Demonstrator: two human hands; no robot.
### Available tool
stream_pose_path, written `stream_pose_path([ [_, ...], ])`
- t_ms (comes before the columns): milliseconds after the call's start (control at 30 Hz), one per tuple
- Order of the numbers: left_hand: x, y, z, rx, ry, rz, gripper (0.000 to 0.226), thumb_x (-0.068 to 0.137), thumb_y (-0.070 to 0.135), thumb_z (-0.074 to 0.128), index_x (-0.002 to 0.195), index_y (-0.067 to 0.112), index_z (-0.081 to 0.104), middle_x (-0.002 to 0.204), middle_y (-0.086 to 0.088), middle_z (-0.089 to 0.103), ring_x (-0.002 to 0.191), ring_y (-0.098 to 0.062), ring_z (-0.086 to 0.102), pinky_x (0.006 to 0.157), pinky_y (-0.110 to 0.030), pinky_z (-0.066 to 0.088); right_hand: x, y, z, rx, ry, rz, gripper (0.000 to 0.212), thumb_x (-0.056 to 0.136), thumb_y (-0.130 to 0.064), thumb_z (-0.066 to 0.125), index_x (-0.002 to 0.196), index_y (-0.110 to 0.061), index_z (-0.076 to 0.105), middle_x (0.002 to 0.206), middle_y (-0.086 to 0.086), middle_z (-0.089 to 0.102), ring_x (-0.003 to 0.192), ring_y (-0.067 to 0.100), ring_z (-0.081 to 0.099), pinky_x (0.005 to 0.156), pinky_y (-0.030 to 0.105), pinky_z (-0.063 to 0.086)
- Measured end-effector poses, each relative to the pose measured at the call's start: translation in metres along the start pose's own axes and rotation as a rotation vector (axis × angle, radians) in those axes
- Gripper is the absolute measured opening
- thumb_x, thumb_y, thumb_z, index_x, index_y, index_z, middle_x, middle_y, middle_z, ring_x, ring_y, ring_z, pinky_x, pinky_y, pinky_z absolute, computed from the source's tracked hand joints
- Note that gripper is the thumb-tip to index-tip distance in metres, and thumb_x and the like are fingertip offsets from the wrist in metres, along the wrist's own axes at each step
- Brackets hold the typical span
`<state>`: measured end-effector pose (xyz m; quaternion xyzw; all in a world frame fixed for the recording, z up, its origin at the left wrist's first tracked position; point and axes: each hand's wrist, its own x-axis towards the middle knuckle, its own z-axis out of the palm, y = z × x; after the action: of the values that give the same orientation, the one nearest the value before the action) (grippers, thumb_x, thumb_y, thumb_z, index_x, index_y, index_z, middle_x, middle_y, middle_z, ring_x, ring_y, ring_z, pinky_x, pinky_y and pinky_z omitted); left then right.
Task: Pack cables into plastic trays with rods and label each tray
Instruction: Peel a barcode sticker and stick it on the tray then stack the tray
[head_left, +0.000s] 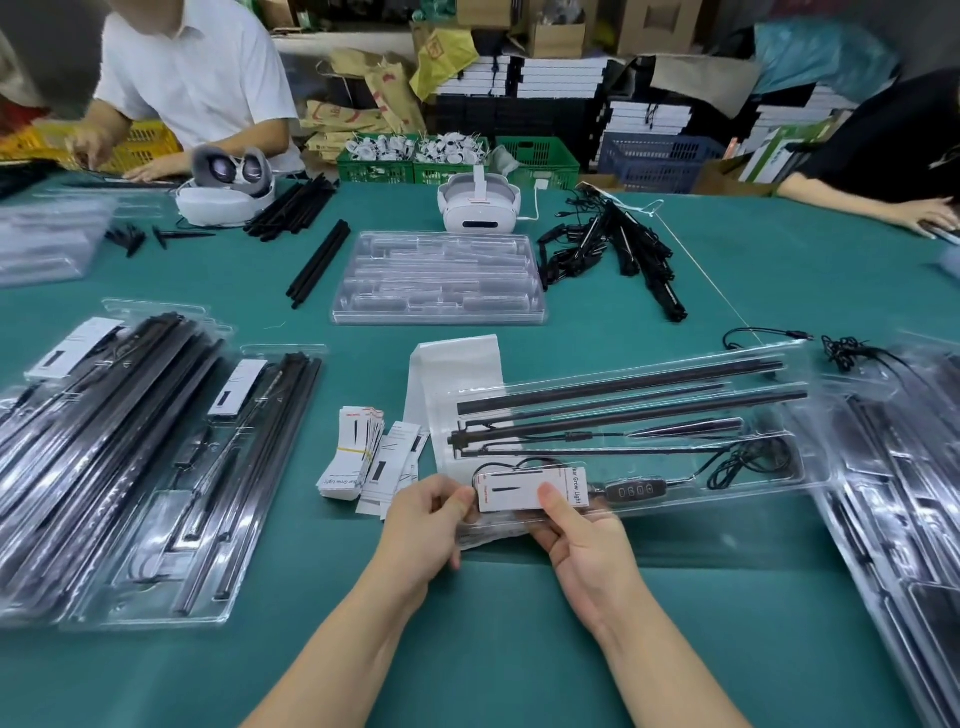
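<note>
Both hands pinch a white label (532, 489) at the near-left corner of the filled tray (810, 470): left hand (423, 525) on its left edge, right hand (576, 540) w/ thumb on top. Rods (623, 387) & cable (748, 462) sit inside the tray. Best to square the label, then press flat.

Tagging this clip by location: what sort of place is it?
Likely a small packing workshop: filled plastic trays stacked on a green table, loose label cards, boxes and crates behind.
</note>
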<state>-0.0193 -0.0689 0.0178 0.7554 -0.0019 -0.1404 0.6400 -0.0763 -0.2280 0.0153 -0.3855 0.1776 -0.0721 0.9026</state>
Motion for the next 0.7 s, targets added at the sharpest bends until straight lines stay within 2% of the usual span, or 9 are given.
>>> stream_pose_path([
  [233, -0.0018, -0.0019, -0.0072, -0.1, -0.059, -0.022, 0.026, 0.099, 0.023, 0.061, 0.086, 0.001, 0.066, 0.071, 0.001, 0.065, 0.04, -0.017, 0.033, 0.04, -0.022, 0.029, 0.0002, -0.0005, 0.0021, -0.003, 0.009, 0.008, 0.039, 0.077, -0.012, 0.071, 0.11, 0.01, 0.066, 0.111, 0.025, 0.07, 0.101, 0.034, 0.071, 0.076, 0.033, 0.059],
  [500, -0.0057, 0.0001, -0.0063, -0.189, -0.055, -0.029, 0.021, 0.099, 0.02, 0.062, 0.093, 0.0, 0.067, 0.069, 0.001, 0.063, 0.042, -0.014, 0.027, 0.039, -0.022, 0.023, 0.0003, 0.0, 0.0032, -0.009, 0.009, -0.001, 0.041, 0.079, -0.012, 0.069, 0.111, 0.012, 0.065, 0.111, 0.026, 0.07, 0.101, 0.035, 0.071, 0.076, 0.033, 0.059],
  [700, -0.0061, 0.0018, -0.0093, -0.211, -0.089, -0.033, 0.018, 0.099, 0.015, 0.06, 0.088, 0.004, 0.067, 0.069, 0.0, 0.062, 0.041, -0.012, 0.025, 0.042, -0.024, 0.019, 0.0011, 0.001, 0.0009, -0.022, -0.003, -0.003, 0.043, 0.081, -0.015, 0.069, 0.113, 0.012, 0.064, 0.113, 0.026, 0.069, 0.105, 0.036, 0.069, 0.079, 0.033, 0.059],
])
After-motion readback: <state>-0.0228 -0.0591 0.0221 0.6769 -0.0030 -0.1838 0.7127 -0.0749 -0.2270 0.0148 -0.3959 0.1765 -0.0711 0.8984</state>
